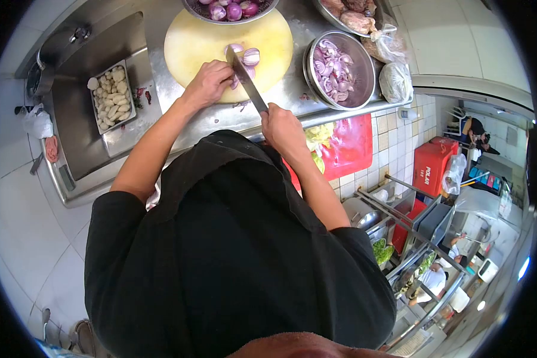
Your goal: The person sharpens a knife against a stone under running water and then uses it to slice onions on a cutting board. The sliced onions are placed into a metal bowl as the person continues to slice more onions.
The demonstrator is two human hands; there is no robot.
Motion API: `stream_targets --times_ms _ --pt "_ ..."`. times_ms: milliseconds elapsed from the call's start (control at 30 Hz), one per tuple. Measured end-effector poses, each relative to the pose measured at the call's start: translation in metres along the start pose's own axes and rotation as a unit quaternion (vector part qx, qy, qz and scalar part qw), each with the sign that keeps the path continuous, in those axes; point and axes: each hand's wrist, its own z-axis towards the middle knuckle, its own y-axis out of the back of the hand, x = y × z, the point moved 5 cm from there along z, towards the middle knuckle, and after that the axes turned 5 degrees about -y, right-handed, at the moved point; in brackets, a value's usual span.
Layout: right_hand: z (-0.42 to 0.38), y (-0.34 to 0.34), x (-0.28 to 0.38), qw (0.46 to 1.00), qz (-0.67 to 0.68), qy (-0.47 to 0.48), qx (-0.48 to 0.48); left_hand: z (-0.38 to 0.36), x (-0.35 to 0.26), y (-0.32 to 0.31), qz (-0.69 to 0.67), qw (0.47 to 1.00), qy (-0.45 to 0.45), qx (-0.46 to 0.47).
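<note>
My right hand [282,127] grips the handle of a kitchen knife [248,81], its long blade slanting up and left over a round, yellowish cutting board [188,51]. My left hand [210,82] is closed at the left of the blade, its bent fingertips on a piece of red onion [235,82] that they partly hide. Beyond the blade rests a peeled onion half [251,56], with another onion piece [237,47] near the knife's tip. To the right, a steel bowl [369,76] holds cut onion pieces [335,68].
A colander [235,21] of whole red onions stands at the board's far edge. At the left, a tray [127,113] of pale, peeled pieces sits in the sink [80,140]. A red board [355,143] lies below the counter; a metal rack [420,232] and people are farther right.
</note>
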Motion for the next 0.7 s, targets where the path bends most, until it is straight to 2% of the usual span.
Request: stream_targets --times_ms 133,267,367,467,567,700 --pt "0.01 -0.017 -0.004 1.0 -0.005 -0.005 0.018 -0.003 0.0 -0.004 -0.012 1.0 0.009 -0.012" --pt "0.005 -0.004 0.0 1.0 -0.013 -0.018 0.016 -0.004 0.002 -0.003 -0.013 0.999 -0.002 -0.044" --pt "0.005 -0.019 -0.008 0.999 -0.017 -0.022 0.019 -0.003 -0.003 0.0 -0.02 0.999 0.01 -0.034" --pt "0.001 0.001 0.004 1.0 -0.002 -0.011 0.01 -0.004 -0.003 0.002 0.002 0.995 -0.031 -0.097" --pt "0.01 -0.027 -0.005 0.999 -0.011 -0.018 0.026 -0.005 -0.004 0.001 -0.005 0.995 -0.023 -0.096" --pt "0.006 -0.006 0.005 1.0 -0.013 -0.009 0.02 -0.007 0.0 0.0 -0.003 0.996 -0.013 -0.092"
